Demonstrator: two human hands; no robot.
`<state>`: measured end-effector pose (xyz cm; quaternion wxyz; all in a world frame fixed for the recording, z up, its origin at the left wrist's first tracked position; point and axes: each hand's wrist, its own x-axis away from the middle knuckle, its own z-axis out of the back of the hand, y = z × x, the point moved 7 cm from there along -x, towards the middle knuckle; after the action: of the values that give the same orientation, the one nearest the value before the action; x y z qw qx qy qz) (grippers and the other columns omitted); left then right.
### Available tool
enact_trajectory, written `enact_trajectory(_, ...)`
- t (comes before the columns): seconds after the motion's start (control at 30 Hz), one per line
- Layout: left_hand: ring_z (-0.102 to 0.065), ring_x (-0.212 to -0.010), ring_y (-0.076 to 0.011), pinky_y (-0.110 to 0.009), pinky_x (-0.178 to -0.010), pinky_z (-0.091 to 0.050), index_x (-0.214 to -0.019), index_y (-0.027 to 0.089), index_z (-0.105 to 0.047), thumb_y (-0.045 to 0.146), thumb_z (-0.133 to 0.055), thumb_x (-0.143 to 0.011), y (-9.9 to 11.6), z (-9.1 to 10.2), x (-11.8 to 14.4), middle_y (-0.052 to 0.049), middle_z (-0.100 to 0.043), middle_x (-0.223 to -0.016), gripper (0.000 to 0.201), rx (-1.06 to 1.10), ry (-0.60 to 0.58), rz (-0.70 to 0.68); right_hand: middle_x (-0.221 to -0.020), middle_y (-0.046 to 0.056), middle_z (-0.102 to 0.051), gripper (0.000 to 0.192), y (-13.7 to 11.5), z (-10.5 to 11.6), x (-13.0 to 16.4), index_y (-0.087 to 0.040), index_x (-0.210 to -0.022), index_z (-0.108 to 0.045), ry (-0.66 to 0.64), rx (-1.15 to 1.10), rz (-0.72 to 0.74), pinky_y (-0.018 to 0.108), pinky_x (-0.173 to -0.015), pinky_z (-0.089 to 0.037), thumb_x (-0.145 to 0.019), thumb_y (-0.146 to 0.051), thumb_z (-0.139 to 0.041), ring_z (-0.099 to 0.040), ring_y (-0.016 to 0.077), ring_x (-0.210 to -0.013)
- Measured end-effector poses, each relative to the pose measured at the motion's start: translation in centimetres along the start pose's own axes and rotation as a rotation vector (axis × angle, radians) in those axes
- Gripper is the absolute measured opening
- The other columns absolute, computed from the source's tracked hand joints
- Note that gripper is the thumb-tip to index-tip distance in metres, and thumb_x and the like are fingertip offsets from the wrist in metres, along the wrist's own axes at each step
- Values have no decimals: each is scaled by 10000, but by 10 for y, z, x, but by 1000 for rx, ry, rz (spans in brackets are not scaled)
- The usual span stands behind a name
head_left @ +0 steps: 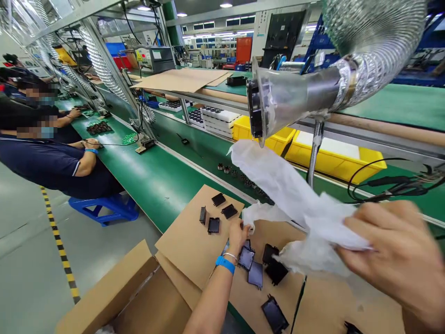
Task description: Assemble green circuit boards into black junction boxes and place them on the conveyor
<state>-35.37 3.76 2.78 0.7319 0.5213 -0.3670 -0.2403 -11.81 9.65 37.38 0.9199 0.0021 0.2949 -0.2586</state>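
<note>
My right hand, blurred by motion, is closed on a crumpled white plastic bag, thin and soft, stretched up and to the left over the bench. My left hand has a blue band at the wrist; its fingers pinch the bag's lower left edge. Black rectangular plastic housings lie on the cardboard below, several close to my left hand. Another housing sits nearer to me. Further off on the cardboard are a few more, one of them a housing with its open side up.
An exhaust duct hangs just above the bag. An opened cardboard box stands at the lower left. Yellow bins and small round parts line the bench's back. Co-workers sit along the green bench at left.
</note>
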Motion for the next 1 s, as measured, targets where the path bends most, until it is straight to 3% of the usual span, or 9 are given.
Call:
enact_trajectory(0.1, -604, -1022, -227, -430, -859, -528, -1196, 151, -563, 341, -585, -928, -15, 17, -2, -90, -583, -1195, 329, 97, 7, 98, -1053, 121, -548, 120, 26, -101, 21, -184, -720, -609, -437, -31, -97, 367, -871, -413, -774, -124, -520, -516, 235, -981)
enact_trajectory(0.23, -614, -991, -215, -413, -832, -540, -1205, 153, -554, 348, -574, -935, -30, 33, 3, -91, -588, -1180, 334, 247, -2, 222, -1037, 114, -602, 282, 21, -225, 44, -123, -1060, -616, -685, -135, -160, 331, -761, -474, -780, -131, -580, -600, 209, -868)
enact_trajectory(0.3, -616, -985, -212, -410, -828, -541, -1204, 153, -555, 345, -574, -935, -34, 33, 7, -91, -590, -1177, 332, 301, -9, 260, -1091, 99, -611, 384, 4, -267, 47, -142, -1194, -564, -746, -199, -147, 360, -798, -497, -841, -278, -634, -604, 215, -933)
enact_trajectory(0.4, -618, -975, -208, -405, -821, -543, -1201, 152, -555, 349, -572, -936, -37, 28, 12, -90, -594, -1166, 330, 349, -5, 295, -1176, 86, -591, 370, -17, -301, 44, -163, -1216, -555, -786, -244, -138, 422, -853, -510, -919, -383, -578, -597, 211, -1000)
enact_trajectory(0.5, -622, -956, -202, -397, -809, -545, -1192, 149, -558, 360, -565, -939, -35, 24, 15, -88, -600, -1148, 329, 348, 13, 314, -1166, 83, -598, 305, -12, -311, 38, -155, -1165, -584, -785, -209, -197, 430, -868, -511, -934, -354, -564, -599, 210, -1011)
enact_trajectory(0.63, -624, -946, -201, -393, -803, -546, -1174, 145, -568, 366, -565, -939, -16, 27, 13, -83, -606, -1133, 323, 244, 32, 276, -1175, 86, -594, 310, 10, -302, 33, -156, -1176, -577, -767, -137, -299, 424, -859, -517, -934, -350, -564, -601, 208, -1006)
enact_trajectory(0.73, -624, -947, -209, -393, -806, -544, -1149, 141, -583, 377, -569, -935, 13, 37, 8, -74, -611, -1119, 320, 119, 52, 192, -1146, 80, -605, 294, 16, -286, 31, -153, -1142, -592, -748, -129, -332, 423, -860, -512, -932, -357, -566, -601, 205, -997)
enact_trajectory(0.87, -626, -931, -204, -383, -795, -546, -1135, 141, -589, 377, -573, -932, 60, 45, -5, -69, -616, -1104, 312, -35, 58, 53, -1093, 89, -631, 266, 5, -256, 16, -149, -1104, -606, -657, -204, -318, 422, -884, -475, -931, -342, -544, -599, 217, -996)
enact_trajectory(1.0, -633, -845, -178, -346, -734, -550, -1082, 130, -602, 398, -565, -935, 108, 48, -17, -52, -631, -1014, 308, -140, 41, -123, -1150, 102, -653, 480, -20, -235, -18, -171, -1262, -545, -544, -392, -236, 332, -876, -436, -812, -318, -626, -593, 249, -1047)
